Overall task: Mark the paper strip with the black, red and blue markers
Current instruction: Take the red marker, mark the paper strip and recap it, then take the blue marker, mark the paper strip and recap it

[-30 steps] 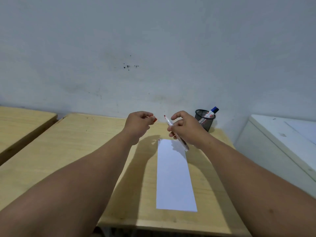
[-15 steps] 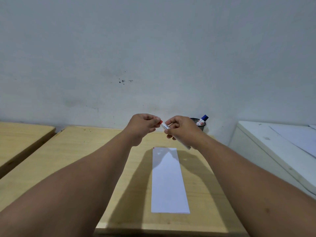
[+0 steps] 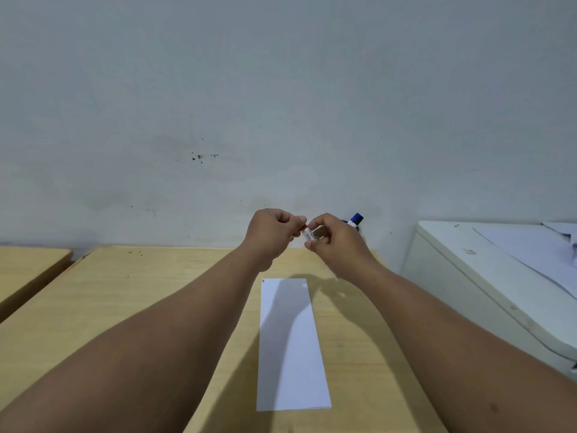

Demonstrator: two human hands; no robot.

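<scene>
A white paper strip [image 3: 290, 345] lies lengthwise on the wooden desk [image 3: 125, 301], with a small red mark at its far left corner. Above its far end both hands meet in the air. My right hand [image 3: 331, 242] grips the white barrel of the red marker [image 3: 309, 235]. My left hand [image 3: 271, 234] pinches the marker's red cap end between thumb and fingers, right against the barrel. A blue-capped marker [image 3: 355, 220] sticks up behind my right hand; its holder is almost fully hidden by that hand. No black marker is visible.
A white cabinet or machine [image 3: 487, 276] with loose papers on top stands close to the desk's right side. A second wooden desk [image 3: 28, 270] sits at the left. A grey wall runs right behind the desk.
My hands came together: the left hand brought the red cap onto the marker's tip, which was bare one second ago. The view tilted up, so hands and paper sit lower in the frame.
</scene>
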